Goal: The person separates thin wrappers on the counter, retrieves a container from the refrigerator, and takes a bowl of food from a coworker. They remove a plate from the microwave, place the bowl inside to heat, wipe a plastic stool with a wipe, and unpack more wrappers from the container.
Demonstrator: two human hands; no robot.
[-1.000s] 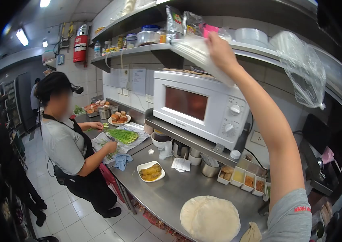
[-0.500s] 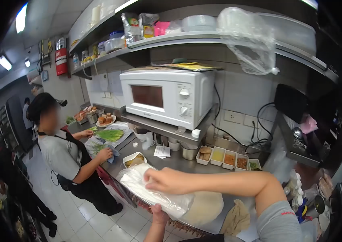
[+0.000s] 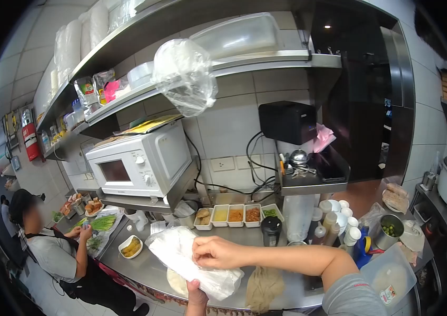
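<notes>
A clear plastic bag with white contents point(image 3: 173, 253) is held above the counter, tilted down to the right. My left hand point(image 3: 197, 296) grips its lower edge from the near side, the thumb on top. My right hand point(image 3: 217, 253) lies over the bag with its fingers bent and pinched together at the plastic; the fingertips are partly hidden. Under the bag, a pale round flat thing point(image 3: 176, 282) shows in part. To the right, a crumpled beige cloth point(image 3: 264, 289) lies at the counter's front edge.
Small trays of toppings point(image 3: 235, 215) line the back of the steel counter point(image 3: 149, 271). A dish of brown food point(image 3: 130, 246) is at left, a black tumbler point(image 3: 271, 231) at right. A microwave point(image 3: 139, 160) stands above. A co-worker point(image 3: 57, 258) handles greens at far left.
My view has swung right, bringing the right side of the counter into sight. The bag has come along in my hands, away from the dish. My right hand stays pinched at the plastic.
</notes>
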